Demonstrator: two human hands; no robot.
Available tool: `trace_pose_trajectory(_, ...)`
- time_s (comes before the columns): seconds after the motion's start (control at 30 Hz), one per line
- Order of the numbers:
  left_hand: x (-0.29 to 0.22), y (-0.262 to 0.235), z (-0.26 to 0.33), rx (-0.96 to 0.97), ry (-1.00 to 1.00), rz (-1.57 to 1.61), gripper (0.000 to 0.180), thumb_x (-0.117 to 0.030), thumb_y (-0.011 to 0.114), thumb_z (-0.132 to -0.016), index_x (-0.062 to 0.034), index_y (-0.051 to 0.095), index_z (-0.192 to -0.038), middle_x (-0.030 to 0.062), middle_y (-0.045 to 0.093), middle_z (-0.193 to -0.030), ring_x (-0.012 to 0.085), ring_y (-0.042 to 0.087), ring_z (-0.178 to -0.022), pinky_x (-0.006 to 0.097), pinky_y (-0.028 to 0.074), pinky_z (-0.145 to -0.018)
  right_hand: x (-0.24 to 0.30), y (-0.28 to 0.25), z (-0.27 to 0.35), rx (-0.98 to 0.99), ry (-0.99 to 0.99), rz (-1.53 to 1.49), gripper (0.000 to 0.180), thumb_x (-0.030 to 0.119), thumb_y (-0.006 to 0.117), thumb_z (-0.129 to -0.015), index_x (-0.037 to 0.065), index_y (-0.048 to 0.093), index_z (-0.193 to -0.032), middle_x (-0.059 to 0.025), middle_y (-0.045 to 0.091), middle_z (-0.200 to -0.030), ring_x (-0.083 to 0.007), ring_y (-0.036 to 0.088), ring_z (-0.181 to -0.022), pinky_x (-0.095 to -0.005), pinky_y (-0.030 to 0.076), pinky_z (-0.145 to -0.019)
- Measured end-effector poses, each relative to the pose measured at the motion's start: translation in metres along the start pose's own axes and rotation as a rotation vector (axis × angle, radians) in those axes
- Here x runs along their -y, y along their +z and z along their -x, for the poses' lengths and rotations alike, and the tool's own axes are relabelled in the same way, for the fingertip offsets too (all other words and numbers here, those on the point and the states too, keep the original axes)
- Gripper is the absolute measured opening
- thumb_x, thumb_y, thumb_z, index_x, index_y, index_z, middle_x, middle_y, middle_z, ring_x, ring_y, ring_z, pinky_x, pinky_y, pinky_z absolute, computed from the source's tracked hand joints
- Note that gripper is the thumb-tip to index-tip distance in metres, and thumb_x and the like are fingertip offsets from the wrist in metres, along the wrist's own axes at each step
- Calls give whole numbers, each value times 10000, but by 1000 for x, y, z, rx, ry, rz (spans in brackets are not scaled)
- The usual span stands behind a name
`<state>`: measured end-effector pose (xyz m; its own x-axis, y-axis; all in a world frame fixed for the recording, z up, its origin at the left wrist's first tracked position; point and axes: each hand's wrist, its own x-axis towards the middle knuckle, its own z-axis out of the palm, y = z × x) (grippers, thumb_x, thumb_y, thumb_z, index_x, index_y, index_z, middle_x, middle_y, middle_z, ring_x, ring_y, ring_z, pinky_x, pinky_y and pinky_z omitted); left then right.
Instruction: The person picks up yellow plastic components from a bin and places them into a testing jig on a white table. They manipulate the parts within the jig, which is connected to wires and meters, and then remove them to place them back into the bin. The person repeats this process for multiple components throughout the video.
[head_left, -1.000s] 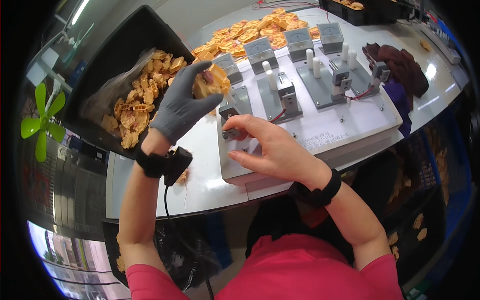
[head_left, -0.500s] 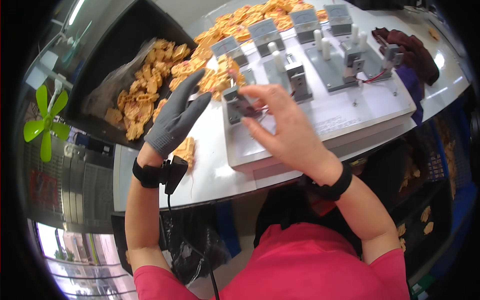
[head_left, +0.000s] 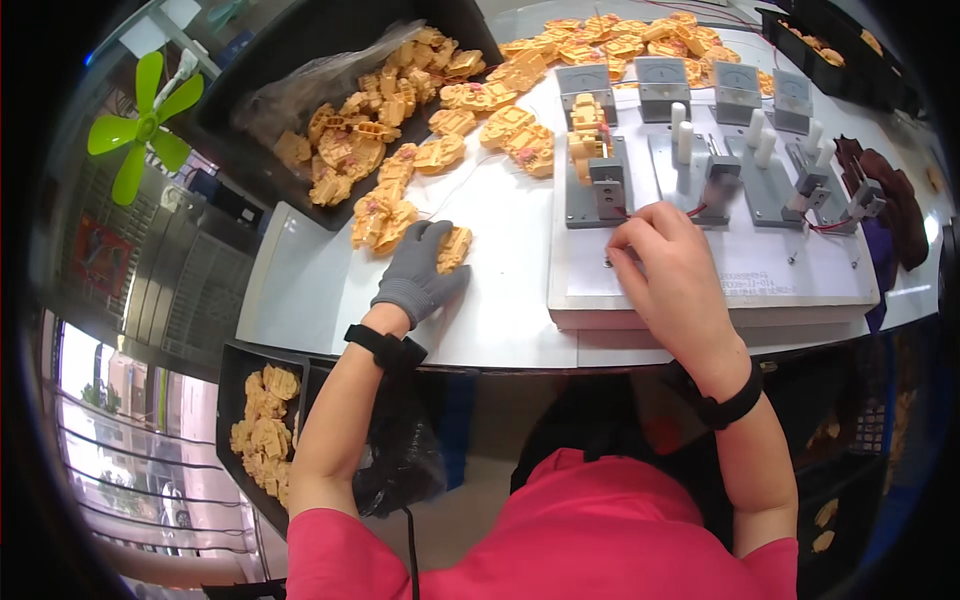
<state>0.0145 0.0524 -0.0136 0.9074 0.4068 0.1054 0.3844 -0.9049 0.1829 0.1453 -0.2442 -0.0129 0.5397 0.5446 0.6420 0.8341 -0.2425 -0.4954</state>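
My left hand (head_left: 415, 278), in a grey glove, is down on the white table with thumb and fingers closed around a yellow plastic part (head_left: 456, 248). My bare right hand (head_left: 672, 285) is at the front left of a white test box (head_left: 690, 312), its fingertips pinched at a small toggle switch (head_left: 608, 263) that they partly hide. Just beyond it, another yellow plastic part (head_left: 588, 140) stands upright on the leftmost grey fixture (head_left: 595, 212), behind that fixture's clamp block (head_left: 608, 188). Several similar fixtures with white posts (head_left: 684, 142) stand to the right.
Grey panel meters (head_left: 662, 85) line the box's back. More yellow parts lie loose behind and left, some with thin wires. A black bin (head_left: 285, 75) with yellow parts stands far left, another (head_left: 258, 380) below the table edge. Dark cloth (head_left: 890, 215) lies right.
My left hand has come down from beside the leftmost fixture onto a yellow part on the table. My right hand has left the clamp for the box's front. The view has shifted.
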Motion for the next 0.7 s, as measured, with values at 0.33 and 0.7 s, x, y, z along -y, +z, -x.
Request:
trace_pose_trajectory(0.33, -13, -25, 32, 17, -206, 1396, 634, -178, 630, -850, -65, 416, -1436, 114, 494, -1342, 247, 587, -1135, 413, 507, -973, -1, 0, -2, 25, -32, -62, 48, 90, 667, -822, 49, 642, -825, -69, 598, -910, -270, 589, -902, -394, 443, -781)
trace_pose_trajectory(0.7, -68, -68, 52, 190, -321, 2101, 586, -420, 540, -968, -113, 415, -1451, 146, 541, -1376, 347, 606, -1160, 505, 559, -907, 5, -11, 0, -98, -6, -188, 129, 59, 688, -826, 35, 647, -946, -105, 606, -980, -303, 589, -963, -409, 467, -833)
